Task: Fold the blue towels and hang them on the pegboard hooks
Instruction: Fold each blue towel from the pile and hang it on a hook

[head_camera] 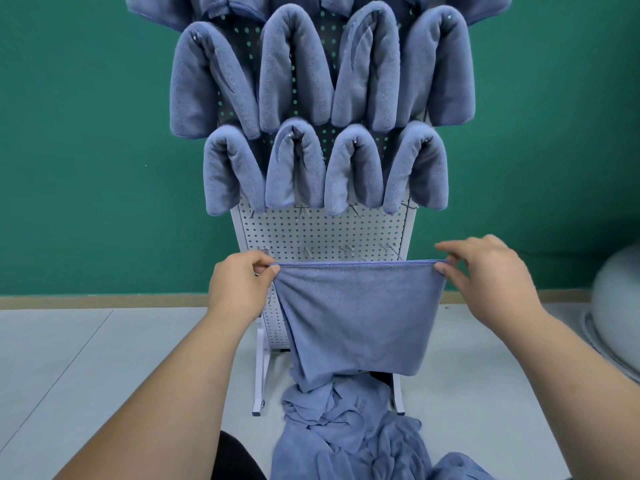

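Pinching the top corners of a blue towel [360, 317], the left hand [239, 282] and right hand [485, 275] stretch its upper edge level — long axis side to side — before the pegboard [322, 233]. Bare hooks [304, 251] sit just behind; its lower end trails into the towel pile [353, 431] on the floor.

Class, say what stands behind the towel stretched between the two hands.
The white pegboard stands behind the held towel, with bare hooks showing just above its top edge. The board's lower middle is covered by the cloth.
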### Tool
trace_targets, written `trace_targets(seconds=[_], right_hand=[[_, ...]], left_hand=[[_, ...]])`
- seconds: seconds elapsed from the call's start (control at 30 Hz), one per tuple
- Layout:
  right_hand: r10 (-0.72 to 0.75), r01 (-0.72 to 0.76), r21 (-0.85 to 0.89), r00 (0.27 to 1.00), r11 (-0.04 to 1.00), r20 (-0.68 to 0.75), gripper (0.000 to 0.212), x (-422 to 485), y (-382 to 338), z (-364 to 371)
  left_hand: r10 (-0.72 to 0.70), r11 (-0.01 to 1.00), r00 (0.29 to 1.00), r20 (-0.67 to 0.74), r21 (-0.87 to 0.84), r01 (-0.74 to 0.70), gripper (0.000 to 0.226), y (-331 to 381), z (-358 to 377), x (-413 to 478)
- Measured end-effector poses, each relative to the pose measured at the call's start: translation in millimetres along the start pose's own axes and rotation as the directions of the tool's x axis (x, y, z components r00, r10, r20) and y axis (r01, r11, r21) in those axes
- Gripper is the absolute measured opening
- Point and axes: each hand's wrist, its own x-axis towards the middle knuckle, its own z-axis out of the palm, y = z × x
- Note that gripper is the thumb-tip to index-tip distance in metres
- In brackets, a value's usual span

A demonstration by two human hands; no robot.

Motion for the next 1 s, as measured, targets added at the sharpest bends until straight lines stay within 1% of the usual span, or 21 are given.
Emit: trace_targets(seconds=[0.07, 0.1, 0.17, 0.23, 0.3, 0.33, 0.37, 0.4, 0.47, 0.5, 0.53, 0.57, 0.6, 0.63, 0.67, 0.73, 0.77, 0.83, 0.87, 0.93, 1.0], right_hand=[[0.020, -0.019, -0.036, 0.999, 0.999, 0.035, 0.012, -2, 2, 6], [0.049, -0.049, 0.000, 0.998, 0.999, 0.048, 0.009, -4, 2, 8], [0.127, -0.140, 0.160, 0.988, 0.977, 0.089, 0.006, -6, -2, 6], [0.197, -0.227, 0.331, 0.973, 0.916, 0.121, 0.008, -5, -7, 3], [0.252, -0.271, 0.459, 0.962, 0.846, 0.104, 0.007, -5, -14, -2], [0.263, -0.264, 0.510, 0.962, 0.819, 0.075, 0.005, -5, -17, -6], [0.257, -0.236, 0.524, 0.966, 0.818, 0.035, 0.004, -6, -18, -9], [0.233, -0.198, 0.491, 0.972, 0.848, -0.010, 0.004, -7, -18, -13], [0.146, -0.108, 0.323, 0.985, 0.940, -0.095, 0.014, -6, -16, -18], [0.098, -0.063, 0.248, 0.987, 0.967, -0.129, 0.016, -5, -15, -20], [0.070, -0.038, 0.215, 0.987, 0.976, -0.146, 0.014, -4, -15, -21], [0.077, -0.040, 0.234, 0.986, 0.971, -0.149, 0.011, -3, -16, -22], [0.123, -0.078, 0.295, 0.983, 0.952, -0.139, 0.007, -3, -17, -21], [0.200, -0.141, 0.405, 0.974, 0.903, -0.106, 0.005, -3, -19, -20], [0.276, -0.208, 0.531, 0.960, 0.822, -0.052, 0.007, -2, -21, -17], [0.365, -0.288, 0.738, 0.929, 0.610, 0.061, 0.013, -2, -26, -12], [0.394, -0.312, 0.802, 0.913, 0.509, 0.105, 0.017, -2, -30, -11], [0.451, -0.343, 0.871, 0.877, 0.352, 0.163, 0.023, -1, -35, -10], [0.482, -0.363, 0.882, 0.856, 0.301, 0.188, 0.025, -1, -37, -10], [0.537, -0.419, 0.875, 0.809, 0.244, 0.238, 0.027, -2, -38, -6], [0.576, -0.485, 0.851, 0.762, 0.203, 0.296, 0.028, -5, -38, 0]], left_hand=[[0.003, 1.000, 1.000, -0.009, 0.006, -0.003, 0.004, 3, 1, -1], [0.002, 1.000, 1.000, -0.017, 0.012, -0.001, 0.004, 4, 1, -1], [-0.007, 0.999, 0.999, -0.036, 0.033, 0.008, 0.005, 7, 2, -2], [-0.009, 0.998, 0.999, -0.050, 0.059, 0.012, 0.006, 10, 2, -3], [-0.015, 0.999, 0.998, -0.057, 0.047, 0.017, 0.008, 11, 2, -2], [-0.010, 1.000, 0.998, -0.059, 0.014, 0.010, 0.008, 12, 2, -3], [-0.002, 0.999, 0.998, -0.058, -0.043, -0.001, 0.008, 13, 2, -3], [0.004, 0.992, 0.998, -0.058, -0.123, -0.011, 0.007, 14, 1, -3], [-0.013, 0.953, 0.998, -0.065, -0.304, -0.007, 0.006, 18, 0, -3], [-0.034, 0.920, 0.997, -0.065, -0.392, 0.006, 0.006, 20, 0, -4], [-0.056, 0.881, 0.997, -0.059, -0.473, 0.021, 0.008, 24, -1, -6], [-0.076, 0.842, 0.996, -0.054, -0.539, 0.035, 0.009, 26, -1, -7], [-0.089, 0.808, 0.995, -0.053, -0.588, 0.042, 0.010, 28, -2, -7], [-0.099, 0.780, 0.994, -0.054, -0.624, 0.044, 0.011, 30, -2, -8], [-0.108, 0.754, 0.993, -0.056, -0.655, 0.045, 0.012, 33, -3, -8], [-0.145, 0.709, 0.987, -0.067, -0.703, 0.056, 0.015, 39, -2, -8], [-0.169, 0.703, 0.982, -0.080, -0.709, 0.063, 0.015, 42, -1, -9], [-0.231, 0.713, 0.967, -0.111, -0.696, 0.091, 0.016, 47, 2, -12], [-0.266, 0.719, 0.957, -0.119, -0.686, 0.115, 0.016, 48, 5, -13], [-0.316, 0.727, 0.944, -0.098, -0.664, 0.174, 0.014, 48, 11, -16], [-0.333, 0.743, 0.942, -0.045, -0.627, 0.233, 0.012, 49, 16, -19]])
